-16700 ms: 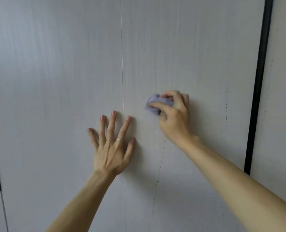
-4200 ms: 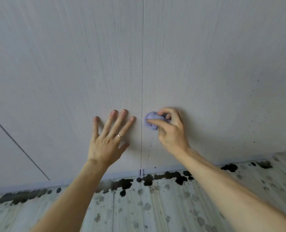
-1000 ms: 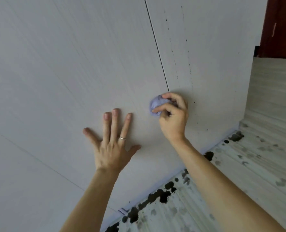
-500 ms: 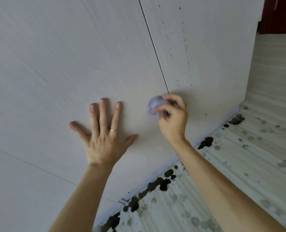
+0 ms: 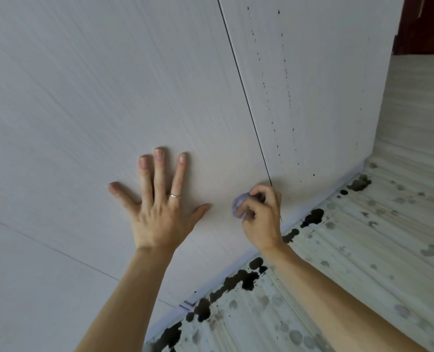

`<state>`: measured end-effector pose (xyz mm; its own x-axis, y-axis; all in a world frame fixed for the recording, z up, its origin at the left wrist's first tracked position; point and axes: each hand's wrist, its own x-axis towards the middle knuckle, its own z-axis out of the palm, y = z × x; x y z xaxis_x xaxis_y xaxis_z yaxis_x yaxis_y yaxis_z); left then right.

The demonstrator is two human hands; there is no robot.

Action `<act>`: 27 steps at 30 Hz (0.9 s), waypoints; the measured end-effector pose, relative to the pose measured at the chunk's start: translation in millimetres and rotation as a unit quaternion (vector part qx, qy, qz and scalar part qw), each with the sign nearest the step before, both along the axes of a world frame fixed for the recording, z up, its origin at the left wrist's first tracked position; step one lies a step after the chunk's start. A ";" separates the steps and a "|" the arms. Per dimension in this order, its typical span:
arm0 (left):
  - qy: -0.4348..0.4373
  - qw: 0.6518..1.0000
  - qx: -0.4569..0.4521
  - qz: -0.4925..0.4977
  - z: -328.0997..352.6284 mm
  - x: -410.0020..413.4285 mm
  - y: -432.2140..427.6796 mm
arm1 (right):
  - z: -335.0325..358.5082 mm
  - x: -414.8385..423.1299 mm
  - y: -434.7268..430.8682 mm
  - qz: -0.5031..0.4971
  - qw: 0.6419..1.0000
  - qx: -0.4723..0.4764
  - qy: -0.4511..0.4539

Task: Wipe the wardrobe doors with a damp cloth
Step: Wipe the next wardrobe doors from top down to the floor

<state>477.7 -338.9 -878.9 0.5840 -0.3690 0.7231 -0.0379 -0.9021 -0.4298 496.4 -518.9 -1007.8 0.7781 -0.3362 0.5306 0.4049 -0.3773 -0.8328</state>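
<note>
Here the right hand (image 5: pixel 260 214) grasps a crumpled purple cloth (image 5: pixel 239 203) against the wardrobe door (image 5: pixel 114 97), while the left hand (image 5: pixel 160 207) lies flat beside it, fingers spread

left hand (image 5: pixel 160 214) flat on door (image 5: pixel 109 85) | cloth (image 5: pixel 238 205) right, near floor (image 5: pixel 363 250)

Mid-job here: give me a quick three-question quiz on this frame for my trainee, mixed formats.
1. True or false: the left hand lies flat, fingers spread, on the wardrobe door.
2. Where does the right hand hold the balled cloth against the door? A) at its top B) low, at the foot of the seam between doors C) under the left hand
3. Fill in: dark specks dot the door on the ___ side of the seam.
Key: 1 true; 2 B; 3 right.
</note>
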 end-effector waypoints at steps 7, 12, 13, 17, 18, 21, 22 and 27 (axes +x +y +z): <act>-0.047 0.999 0.014 -0.002 -2.2 4.4 -1.8 | 131.3 2.3 28.6 0.006 0.985 0.015 -0.173; -0.030 0.999 0.015 -0.001 0.7 1.8 -0.9 | 71.0 0.5 23.1 0.011 0.985 -0.026 -0.170; -0.013 1.000 0.010 0.002 1.5 0.1 0.0 | 44.0 -1.6 16.3 0.028 0.992 -0.043 -0.118; 0.036 0.999 -0.019 0.002 3.7 -2.8 -2.5 | -48.5 -15.1 -16.5 0.012 0.981 0.124 0.148; 0.037 0.999 -0.022 0.003 3.7 -3.2 -3.2 | -57.7 -13.9 -22.9 0.016 0.967 0.193 0.164; 0.026 1.000 -0.011 0.003 5.0 -1.4 -3.0 | -49.9 -1.4 -29.9 0.025 0.934 0.323 0.149; 0.029 1.000 -0.008 0.003 4.7 -0.9 -2.7 | -49.5 3.6 -30.5 -0.006 0.923 0.352 0.156; 0.014 1.000 0.025 0.014 2.2 0.2 -1.1 | -77.0 23.9 -26.9 -0.131 0.871 0.418 0.222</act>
<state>477.9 -340.0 -876.6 0.6139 -0.3867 0.6881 -0.0249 -0.8808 -0.4728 520.4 -545.7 -1084.9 0.6831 -0.6575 -0.3179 -0.0362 0.4043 -0.9139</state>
